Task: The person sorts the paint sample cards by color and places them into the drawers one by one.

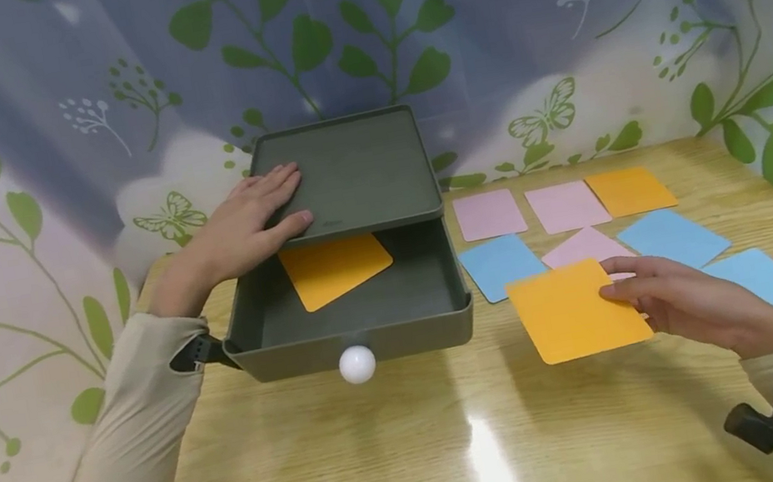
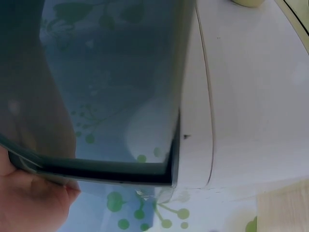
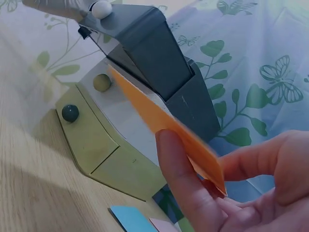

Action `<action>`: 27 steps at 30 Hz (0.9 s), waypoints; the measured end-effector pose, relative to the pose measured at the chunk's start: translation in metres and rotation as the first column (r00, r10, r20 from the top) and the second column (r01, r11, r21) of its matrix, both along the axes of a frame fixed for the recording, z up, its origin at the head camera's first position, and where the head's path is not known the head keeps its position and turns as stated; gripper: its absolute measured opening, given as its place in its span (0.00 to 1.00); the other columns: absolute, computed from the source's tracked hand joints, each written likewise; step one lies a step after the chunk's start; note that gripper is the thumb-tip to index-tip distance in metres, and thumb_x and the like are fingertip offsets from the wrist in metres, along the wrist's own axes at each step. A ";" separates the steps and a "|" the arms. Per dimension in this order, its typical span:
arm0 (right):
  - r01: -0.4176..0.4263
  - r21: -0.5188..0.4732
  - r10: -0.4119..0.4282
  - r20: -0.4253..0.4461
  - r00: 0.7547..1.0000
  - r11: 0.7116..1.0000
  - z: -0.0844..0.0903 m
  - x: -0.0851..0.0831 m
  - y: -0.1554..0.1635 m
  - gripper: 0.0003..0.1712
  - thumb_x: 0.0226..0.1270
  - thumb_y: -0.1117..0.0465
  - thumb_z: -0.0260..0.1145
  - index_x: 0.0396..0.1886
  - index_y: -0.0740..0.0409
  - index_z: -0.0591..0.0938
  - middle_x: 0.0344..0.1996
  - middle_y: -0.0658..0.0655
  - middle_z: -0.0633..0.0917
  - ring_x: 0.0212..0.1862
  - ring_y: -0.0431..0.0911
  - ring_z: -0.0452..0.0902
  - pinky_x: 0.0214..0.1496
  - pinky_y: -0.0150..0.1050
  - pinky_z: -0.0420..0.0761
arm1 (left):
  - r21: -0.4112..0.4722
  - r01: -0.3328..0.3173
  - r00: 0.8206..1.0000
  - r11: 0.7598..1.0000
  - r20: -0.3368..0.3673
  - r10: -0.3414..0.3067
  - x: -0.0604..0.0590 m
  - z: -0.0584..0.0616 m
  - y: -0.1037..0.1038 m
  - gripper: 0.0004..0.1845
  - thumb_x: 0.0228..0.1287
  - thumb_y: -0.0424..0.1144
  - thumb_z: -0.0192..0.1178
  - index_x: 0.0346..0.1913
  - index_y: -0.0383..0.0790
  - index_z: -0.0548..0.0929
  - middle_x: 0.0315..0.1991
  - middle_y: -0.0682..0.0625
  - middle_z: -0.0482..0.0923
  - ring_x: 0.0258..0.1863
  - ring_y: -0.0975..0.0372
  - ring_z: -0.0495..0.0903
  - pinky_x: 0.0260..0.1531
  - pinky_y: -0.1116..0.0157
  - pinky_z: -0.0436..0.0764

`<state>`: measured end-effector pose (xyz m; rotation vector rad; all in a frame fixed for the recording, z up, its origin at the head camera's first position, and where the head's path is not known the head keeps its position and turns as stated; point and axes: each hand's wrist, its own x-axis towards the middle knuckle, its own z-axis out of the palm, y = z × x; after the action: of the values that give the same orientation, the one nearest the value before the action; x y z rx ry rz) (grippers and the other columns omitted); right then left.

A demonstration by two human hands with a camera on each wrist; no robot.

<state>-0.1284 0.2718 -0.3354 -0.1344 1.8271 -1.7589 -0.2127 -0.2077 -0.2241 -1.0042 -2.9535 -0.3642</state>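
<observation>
My right hand (image 1: pixel 700 301) pinches an orange square card (image 1: pixel 572 313) between thumb and fingers, above the table and right of a dark grey drawer (image 1: pixel 357 345). The right wrist view shows this orange card (image 3: pixel 159 116) nearly edge-on. My left hand (image 1: pixel 239 222) rests with extended fingers on the left side of the grey box top (image 1: pixel 356 170). Below that top the drawer, with its white round knob (image 1: pixel 357 364), is pulled out. Inside lies another orange card (image 1: pixel 334 270), its back part hidden under the top.
Pink, blue and orange cards lie right of the drawer, among them a pink card (image 1: pixel 490 214), a blue card (image 1: pixel 502 265) and an orange card (image 1: pixel 631 190). Under the grey drawer are a white drawer and a yellow-green drawer (image 3: pixel 91 130). Patterned fabric (image 1: pixel 475 33) hangs behind.
</observation>
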 end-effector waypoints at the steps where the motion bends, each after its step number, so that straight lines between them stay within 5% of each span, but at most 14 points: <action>1: 0.001 0.017 -0.001 -0.006 1.000 1.000 0.001 0.000 -0.002 0.21 0.77 0.62 0.51 0.63 0.58 0.55 0.31 0.44 0.73 0.31 0.38 0.68 0.34 0.33 0.68 | 0.001 0.001 1.000 1.000 0.000 -0.001 0.000 0.000 0.000 0.37 0.75 0.54 0.43 0.74 0.28 0.52 0.76 0.37 0.46 0.75 0.47 0.44 0.72 0.51 0.41; 6: -0.015 -0.008 0.015 -0.012 1.000 1.000 0.004 -0.002 -0.008 0.31 0.77 0.62 0.50 0.69 0.62 0.45 0.32 0.44 0.75 0.33 0.38 0.71 0.35 0.34 0.70 | 0.007 0.002 1.000 1.000 -0.001 -0.002 0.000 0.000 0.001 0.37 0.75 0.54 0.43 0.74 0.28 0.52 0.76 0.37 0.46 0.75 0.47 0.44 0.72 0.52 0.41; 13: 0.001 -0.144 0.003 0.027 1.000 0.990 0.006 -0.004 -0.015 0.19 0.76 0.64 0.50 0.62 0.56 0.58 0.37 0.44 0.78 0.35 0.37 0.75 0.34 0.32 0.75 | 0.015 0.000 1.000 1.000 -0.002 0.000 0.000 -0.001 0.000 0.37 0.75 0.54 0.43 0.74 0.29 0.52 0.76 0.37 0.46 0.75 0.47 0.44 0.72 0.51 0.40; 20: 0.059 -0.213 -0.046 0.067 0.997 0.975 0.017 -0.005 -0.022 0.35 0.76 0.64 0.52 0.73 0.57 0.44 0.58 0.44 0.65 0.34 0.33 0.76 0.35 0.29 0.77 | 0.017 -0.005 1.000 1.000 0.000 0.005 -0.001 -0.001 -0.001 0.37 0.75 0.53 0.43 0.74 0.29 0.52 0.76 0.38 0.46 0.75 0.47 0.44 0.72 0.52 0.40; 27: 0.057 -0.397 -0.026 0.084 0.996 0.916 0.031 -0.008 -0.023 0.28 0.76 0.68 0.49 0.70 0.56 0.53 0.44 0.49 0.79 0.35 0.36 0.79 0.33 0.29 0.78 | 0.018 -0.004 1.000 1.000 -0.002 0.004 -0.001 -0.001 0.000 0.37 0.75 0.53 0.43 0.74 0.29 0.52 0.76 0.37 0.46 0.75 0.47 0.44 0.72 0.52 0.40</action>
<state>-0.1367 0.2489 -0.3045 -0.1863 1.4042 -2.1190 -0.2134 -0.2079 -0.2253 -0.9953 -2.9441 -0.3888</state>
